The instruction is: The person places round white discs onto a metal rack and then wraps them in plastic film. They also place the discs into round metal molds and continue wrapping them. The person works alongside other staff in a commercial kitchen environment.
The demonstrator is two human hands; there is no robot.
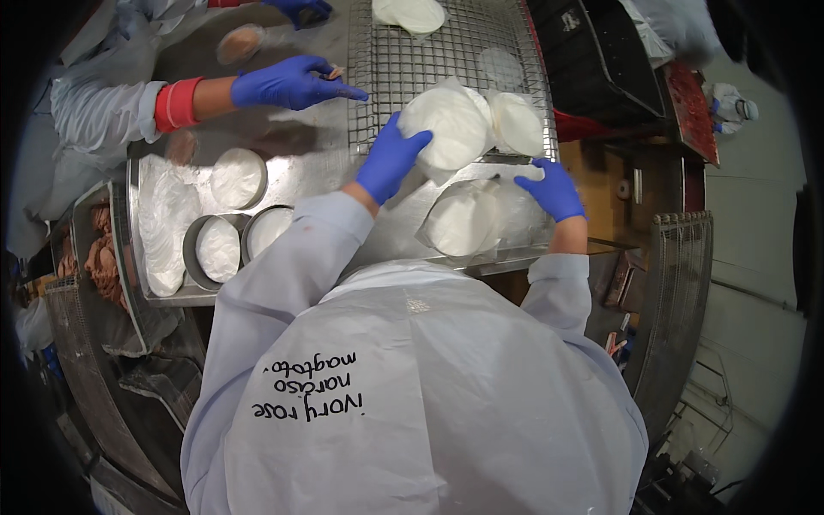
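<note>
My left hand [388, 163], in a blue glove, grips the left edge of a flat, round white disc [446, 129] with a thin sheet about it; the thumb lies on top. Its kind I cannot make out. My right hand [556, 190], also gloved blue, is by the near right corner of the wire rack [378, 73], thumb and fingers apart. Beside the held disc, a second white disc [519, 124] lies on the rack. Nearer me, between my forearms, another white round piece [463, 219] with loose clear film rests on the metal table [378, 232].
Left stand metal rings [190, 257] with white rounds inside, beside a crumpled plastic sheet [165, 223]. A co-worker's gloved hand [287, 83] reaches over the table toward the rack. Black crates [592, 69] stand at the far right; a bin of pinkish meat [103, 266] stands left.
</note>
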